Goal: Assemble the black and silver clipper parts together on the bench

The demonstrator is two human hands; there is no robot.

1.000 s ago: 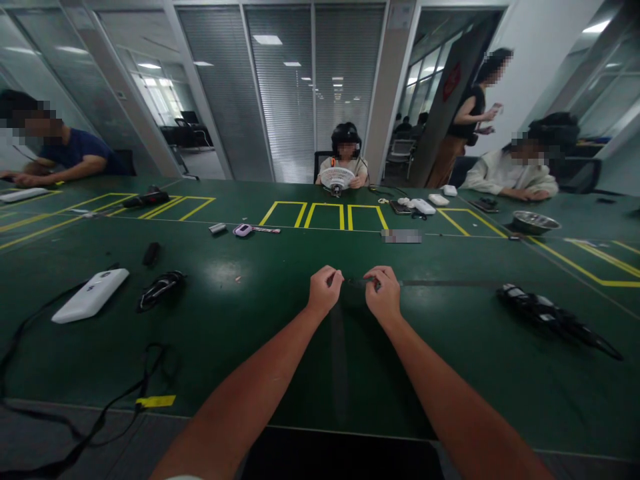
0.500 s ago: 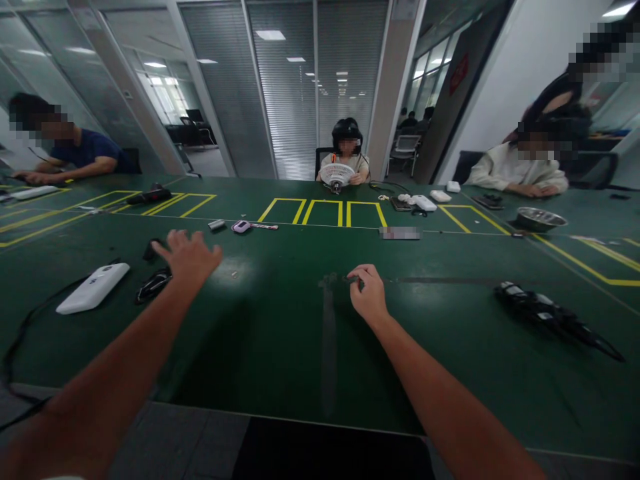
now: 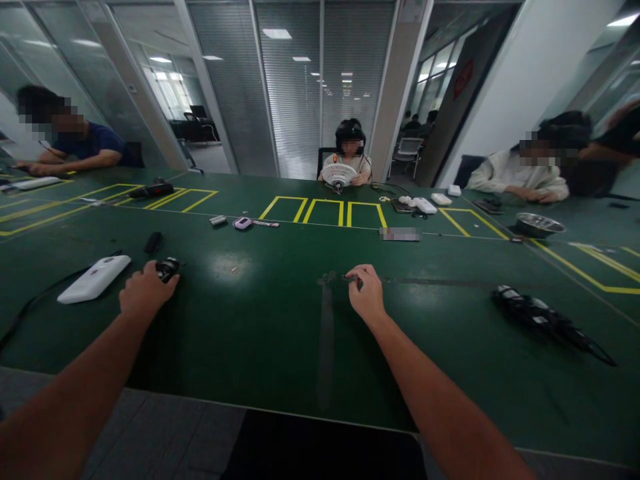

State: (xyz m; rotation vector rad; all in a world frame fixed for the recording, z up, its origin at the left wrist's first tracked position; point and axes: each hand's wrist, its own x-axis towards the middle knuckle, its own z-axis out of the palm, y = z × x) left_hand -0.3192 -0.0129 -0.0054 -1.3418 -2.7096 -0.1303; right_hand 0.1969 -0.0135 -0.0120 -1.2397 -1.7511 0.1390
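Observation:
My left hand (image 3: 145, 291) is out to the left on the green table (image 3: 280, 320), fingers closed over a small black object (image 3: 167, 268) with a shiny end. A white flat device (image 3: 94, 278) lies just left of that hand. My right hand (image 3: 367, 292) rests near the table's middle, thumb and fingers pinched on the end of a dark tape strip (image 3: 435, 283) that runs right along the table. A second dark strip (image 3: 325, 340) runs from there toward me.
A long black tool (image 3: 547, 321) lies at the right. Yellow marked boxes (image 3: 325, 213), a metal bowl (image 3: 537, 224) and small gadgets sit farther back. A person with a small white fan (image 3: 338, 177) sits opposite; other people sit at left and right.
My left hand let go of the tape end, swung left across the table and closed on the small black object. My right hand stayed pinched on the tape. The view shifted slightly left.

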